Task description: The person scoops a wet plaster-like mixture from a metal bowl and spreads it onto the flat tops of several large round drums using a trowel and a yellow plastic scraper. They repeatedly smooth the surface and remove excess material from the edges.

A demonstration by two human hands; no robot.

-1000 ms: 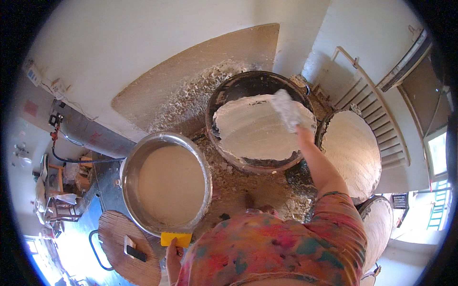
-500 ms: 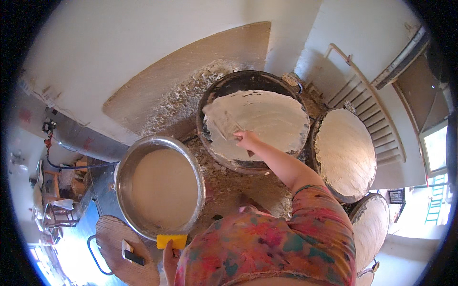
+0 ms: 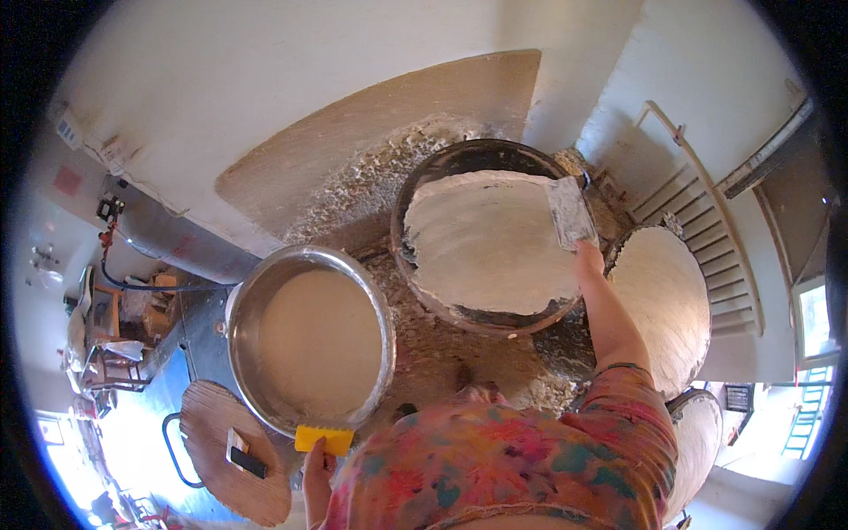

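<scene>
My right hand (image 3: 589,260) is closed around the handle of a flat, rectangular trowel (image 3: 572,214) smeared with pale paste. Its blade lies at the right edge of the pale layer (image 3: 484,234) that covers most of a large round dark pan (image 3: 481,154). Down at the lower left, my left hand (image 3: 320,465) grips a yellow scraper (image 3: 323,440) with a toothed edge. Just above the scraper is the near rim of a wide metal basin (image 3: 387,327), which holds a smooth, pale beige liquid (image 3: 322,347).
Two more round pans with pale layers (image 3: 661,309) stand to the right. A slatted wooden rack (image 3: 698,230) leans by the wall behind them. On a round wooden board (image 3: 231,420) lies a dark, phone-like object (image 3: 247,461). Dried splatter crusts the far wall (image 3: 371,172).
My right hand has swept the trowel from the left part of the pan to its right edge, leaving the layer smoother. The left hand still holds the scraper. The view has shifted slightly.
</scene>
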